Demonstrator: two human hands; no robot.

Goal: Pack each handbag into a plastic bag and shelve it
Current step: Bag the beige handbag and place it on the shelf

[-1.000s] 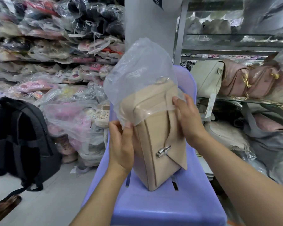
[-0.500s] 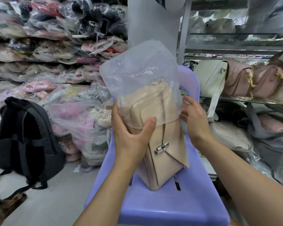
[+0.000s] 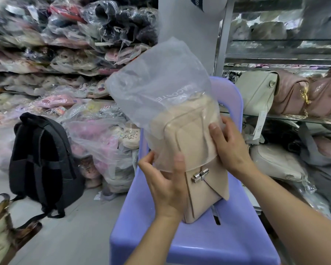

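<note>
Handbag (image 3: pixel 201 190) top veiled by plastic bag (image 3: pixel 161 88), lettering unreadable

Both bare forearms reach forward and up from the bottom edge of the view, converging toward the middle. The left hand (image 3: pixel 167 185) is seen from its back, wrist slightly bent, its thumb pointing straight up and pressed flat, the other fingers (image 3: pixel 147 159) curled around the far left side out of sight. The right hand (image 3: pixel 230 148) sits higher and further forward, palm turned inward, thumb stretched leftward and pressing, its remaining fingers wrapped behind. Both hands are gripping.
</note>
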